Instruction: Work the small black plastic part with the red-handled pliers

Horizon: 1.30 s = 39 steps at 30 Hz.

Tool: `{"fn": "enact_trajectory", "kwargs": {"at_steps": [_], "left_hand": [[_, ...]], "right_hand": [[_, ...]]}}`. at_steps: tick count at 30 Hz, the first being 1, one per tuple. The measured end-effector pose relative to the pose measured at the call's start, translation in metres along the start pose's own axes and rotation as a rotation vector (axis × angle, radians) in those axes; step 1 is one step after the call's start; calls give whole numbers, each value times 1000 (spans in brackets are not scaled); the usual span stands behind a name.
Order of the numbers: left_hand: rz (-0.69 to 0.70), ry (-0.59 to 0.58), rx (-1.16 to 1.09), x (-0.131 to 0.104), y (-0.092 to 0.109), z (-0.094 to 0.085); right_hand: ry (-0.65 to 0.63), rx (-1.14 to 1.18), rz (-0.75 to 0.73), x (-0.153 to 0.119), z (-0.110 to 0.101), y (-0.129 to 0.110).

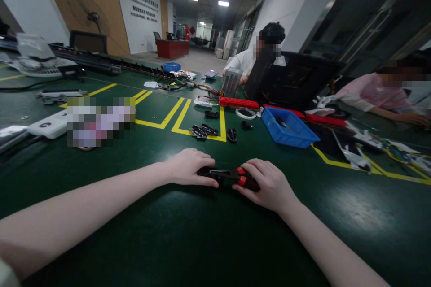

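My right hand [269,184] is closed round the red-and-black handles of a pair of pliers [243,178]. The pliers' jaws point left and meet a small black part [208,171], which my left hand [191,167] pinches between thumb and fingers. Whether the jaws grip the part or only touch it, I cannot tell. Just beyond my hands, several similar black parts lie on the green table: a pair of them [204,131] side by side, one [231,134] to the right and another [211,115] farther back.
A blue bin [288,128] with a dark item inside stands to the right. Behind it run red power strips [239,102] and a white ring-shaped roll [245,113]. A white power bank-like device [49,124] lies left. Two people sit across the table, one behind a large black panel [296,78].
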<state>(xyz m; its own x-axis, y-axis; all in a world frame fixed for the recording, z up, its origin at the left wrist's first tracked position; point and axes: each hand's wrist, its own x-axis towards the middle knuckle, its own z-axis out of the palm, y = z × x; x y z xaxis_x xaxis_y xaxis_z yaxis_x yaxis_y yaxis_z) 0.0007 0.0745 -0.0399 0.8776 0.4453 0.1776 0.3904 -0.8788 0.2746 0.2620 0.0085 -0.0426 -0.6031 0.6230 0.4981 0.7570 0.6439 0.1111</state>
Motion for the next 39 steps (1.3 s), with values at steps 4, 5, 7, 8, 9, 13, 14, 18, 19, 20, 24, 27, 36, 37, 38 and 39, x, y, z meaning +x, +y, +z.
{"fn": "enact_trajectory", "kwargs": {"at_steps": [4, 5, 7, 8, 9, 13, 14, 18, 19, 20, 24, 27, 36, 37, 38, 39], "left_hand": [[3, 4, 21, 0, 0, 0], [5, 5, 22, 0, 0, 0], [6, 10, 24, 0, 0, 0], [6, 12, 22, 0, 0, 0], [4, 14, 16, 0, 0, 0], [-6, 16, -11, 0, 1, 0], [-9, 14, -12, 0, 1, 0], [-16, 16, 2, 0, 1, 1], [-14, 17, 3, 0, 0, 1], [-10, 18, 2, 0, 0, 2], [9, 17, 9, 0, -1, 1], [8, 44, 42, 0, -2, 0], [39, 53, 9, 0, -5, 1], [40, 53, 9, 0, -5, 1], [40, 52, 10, 0, -6, 1], [38, 51, 13, 0, -6, 1]], "right_hand": [[0, 4, 3, 1, -1, -1], [2, 3, 1, 1, -1, -1], [6, -2, -5, 1, -1, -1], [7, -5, -5, 1, -1, 0], [6, -7, -3, 1, -1, 0], [-9, -6, 14, 0, -1, 1], [-14, -3, 18, 0, -1, 2], [-22, 0, 14, 1, -1, 3], [-23, 1, 9, 1, -1, 3], [-25, 1, 3, 2, -1, 3], [-23, -3, -19, 4, -2, 4], [-5, -16, -50, 4, -1, 7], [-21, -50, -68, 3, 1, 5], [-22, -53, -69, 3, 1, 4], [-20, -55, -69, 3, 1, 4], [-17, -55, -69, 3, 2, 4]]}}
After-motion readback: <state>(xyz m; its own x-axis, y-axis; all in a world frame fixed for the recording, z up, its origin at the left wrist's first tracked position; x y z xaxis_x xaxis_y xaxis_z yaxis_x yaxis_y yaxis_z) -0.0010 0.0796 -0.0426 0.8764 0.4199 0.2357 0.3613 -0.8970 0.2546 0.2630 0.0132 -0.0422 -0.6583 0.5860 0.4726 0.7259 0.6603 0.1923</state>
